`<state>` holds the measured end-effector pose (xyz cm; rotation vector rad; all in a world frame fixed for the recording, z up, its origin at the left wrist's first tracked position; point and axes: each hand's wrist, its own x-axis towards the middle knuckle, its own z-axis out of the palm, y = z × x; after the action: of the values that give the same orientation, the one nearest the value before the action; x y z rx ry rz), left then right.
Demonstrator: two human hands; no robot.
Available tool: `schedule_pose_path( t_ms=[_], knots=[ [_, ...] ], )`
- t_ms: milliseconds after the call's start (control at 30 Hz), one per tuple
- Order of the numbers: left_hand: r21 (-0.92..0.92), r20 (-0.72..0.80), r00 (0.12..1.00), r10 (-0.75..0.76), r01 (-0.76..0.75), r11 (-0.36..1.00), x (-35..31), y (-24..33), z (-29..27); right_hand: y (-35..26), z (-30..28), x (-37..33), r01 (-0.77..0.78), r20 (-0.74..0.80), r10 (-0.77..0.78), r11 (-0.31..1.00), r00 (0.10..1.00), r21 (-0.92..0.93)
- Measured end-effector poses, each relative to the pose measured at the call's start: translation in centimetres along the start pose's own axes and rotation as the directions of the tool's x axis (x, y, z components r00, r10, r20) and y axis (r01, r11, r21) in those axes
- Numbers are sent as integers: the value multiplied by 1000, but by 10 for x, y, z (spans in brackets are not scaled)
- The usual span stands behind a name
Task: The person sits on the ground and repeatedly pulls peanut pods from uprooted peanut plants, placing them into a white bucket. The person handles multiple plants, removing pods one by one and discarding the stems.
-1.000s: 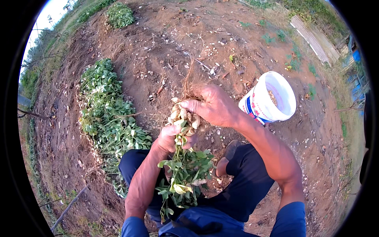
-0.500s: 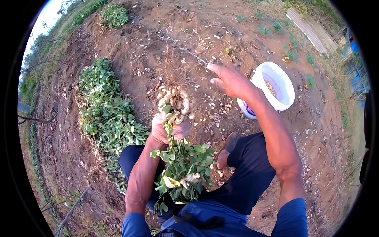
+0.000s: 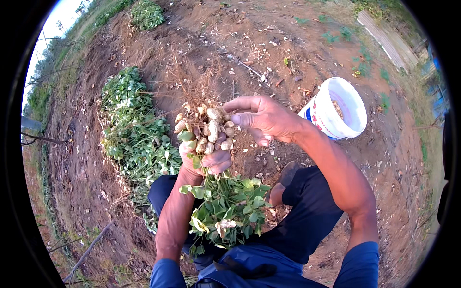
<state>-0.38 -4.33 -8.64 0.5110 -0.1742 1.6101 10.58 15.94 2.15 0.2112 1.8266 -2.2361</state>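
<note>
My left hand (image 3: 191, 164) is closed round the stems of a peanut plant, just below its pods. The plant hangs upside down: its leaves (image 3: 230, 206) droop over my lap, while thin roots stick up at the top. Between them a thick cluster of pale peanuts (image 3: 210, 128) bulges above my fist. From the right, my right hand (image 3: 271, 119) reaches to the edge of the cluster. Its index finger and thumb are stretched out and apart at the pods; no peanut shows in its grasp. Whether a fingertip touches a pod is hard to tell.
A white bucket (image 3: 321, 108) stands tilted on the soil to the right, with some peanuts (image 3: 338, 110) at its bottom. A long heap of pulled green plants (image 3: 132, 120) lies on my left, a smaller one (image 3: 147, 14) farther off. A dry stick (image 3: 91, 252) lies at lower left.
My right hand has come back left and nearer, from above the soil by the bucket to the pods. The plant in my left hand has tipped slightly left at its root end.
</note>
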Motion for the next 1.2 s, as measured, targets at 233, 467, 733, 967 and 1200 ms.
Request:
schedule_pose_path(
  t_ms=[233, 467, 733, 967, 1200],
  knots=[
    [-125, 48, 998, -48, 54, 991, 5, -11, 2, 14, 3, 11, -40, 166, 2, 974, 986, 225],
    [8, -144, 990, -3, 4, 1000, -2, -3, 20, 6, 2, 4, 79, -13, -85, 967, 996, -243],
    [387, -495, 856, 149, 64, 920, -6, 17, 33, 14, 5, 5, 288, 79, -312, 714, 947, -639],
    [600, -610, 689, 391, 79, 796, 10, 5, 44, 34, 8, 14, 199, 10, -228, 830, 974, -522],
    [379, -455, 806, 380, -211, 901, 0, -7, 26, 30, 25, 9, 99, 178, -120, 988, 977, 120]
  ],
)
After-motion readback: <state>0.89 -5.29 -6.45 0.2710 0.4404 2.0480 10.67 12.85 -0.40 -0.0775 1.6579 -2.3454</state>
